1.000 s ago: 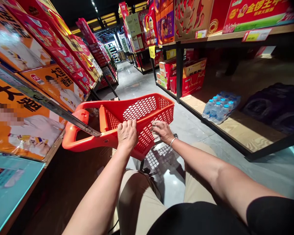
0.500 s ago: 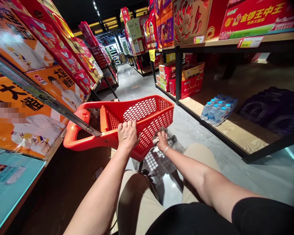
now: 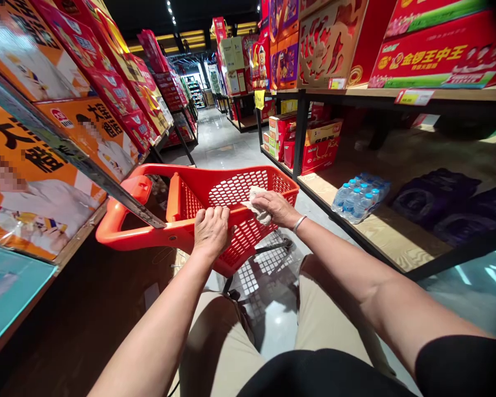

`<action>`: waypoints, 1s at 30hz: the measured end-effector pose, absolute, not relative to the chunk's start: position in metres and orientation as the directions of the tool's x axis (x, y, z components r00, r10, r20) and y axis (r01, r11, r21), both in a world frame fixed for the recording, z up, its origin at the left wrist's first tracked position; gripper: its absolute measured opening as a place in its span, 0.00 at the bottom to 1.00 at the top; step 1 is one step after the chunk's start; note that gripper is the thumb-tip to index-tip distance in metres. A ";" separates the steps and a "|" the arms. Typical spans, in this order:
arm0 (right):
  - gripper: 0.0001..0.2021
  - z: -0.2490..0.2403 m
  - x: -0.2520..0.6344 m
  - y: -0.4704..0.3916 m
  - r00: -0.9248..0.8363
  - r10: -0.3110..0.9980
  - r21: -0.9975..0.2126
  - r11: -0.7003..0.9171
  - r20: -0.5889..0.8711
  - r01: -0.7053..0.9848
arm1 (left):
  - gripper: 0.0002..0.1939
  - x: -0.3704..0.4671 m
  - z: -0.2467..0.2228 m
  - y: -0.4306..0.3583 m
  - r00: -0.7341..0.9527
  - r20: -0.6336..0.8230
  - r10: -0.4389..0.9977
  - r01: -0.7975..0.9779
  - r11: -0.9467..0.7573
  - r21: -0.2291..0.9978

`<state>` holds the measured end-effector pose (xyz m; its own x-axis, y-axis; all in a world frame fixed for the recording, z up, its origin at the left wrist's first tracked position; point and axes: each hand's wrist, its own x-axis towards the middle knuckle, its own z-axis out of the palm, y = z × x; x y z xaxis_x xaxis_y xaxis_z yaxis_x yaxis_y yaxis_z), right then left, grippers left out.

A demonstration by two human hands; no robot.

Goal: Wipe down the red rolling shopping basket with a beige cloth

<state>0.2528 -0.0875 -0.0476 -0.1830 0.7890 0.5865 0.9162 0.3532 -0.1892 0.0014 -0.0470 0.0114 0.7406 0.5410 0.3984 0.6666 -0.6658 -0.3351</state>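
A red plastic shopping cart (image 3: 140,240) with a perforated basket stands in front of me, its handle toward the left. My left hand (image 3: 211,231) is closed over the near rim of the basket, fingers curled around it. Farther along that rim, my right hand (image 3: 275,208) holds a crumpled whitish cloth (image 3: 258,194) against the edge. A bracelet circles my right wrist. One of the cart's legs and a wheel show below the basket.
Orange boxes (image 3: 86,135) are stacked along the left, with a metal bar (image 3: 72,154) slanting in front. Shelving on the right holds red boxes (image 3: 442,55) above and a pack of water bottles (image 3: 357,198) below. An aisle floor (image 3: 217,129) runs away between shelves.
My right hand has risen from low beside the basket's outer side to its top rim, bringing the cloth along. My left hand keeps its grip on the rim.
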 end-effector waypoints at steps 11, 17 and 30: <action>0.19 -0.039 0.358 -0.113 0.125 0.914 -0.358 0.024 0.387 0.934 | 0.17 0.002 0.012 -0.048 0.746 0.411 0.524 0.655 -0.687 -0.314; 0.16 -0.020 0.253 -0.088 -0.156 0.855 -0.296 0.334 0.494 0.895 | 0.16 0.000 0.012 -0.033 0.760 0.404 0.509 0.639 -0.698 -0.322; 0.19 -0.076 0.303 -0.115 0.245 0.688 -0.336 -0.001 0.684 0.942 | 0.24 -0.007 0.009 -0.004 0.718 0.332 0.612 0.695 -0.653 -0.301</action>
<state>0.3027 -0.1149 -0.0756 0.2447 0.6876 0.6836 0.9418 -0.0011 -0.3361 -0.0070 -0.0042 0.0085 0.7179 0.6117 0.3323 0.6954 -0.6528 -0.3005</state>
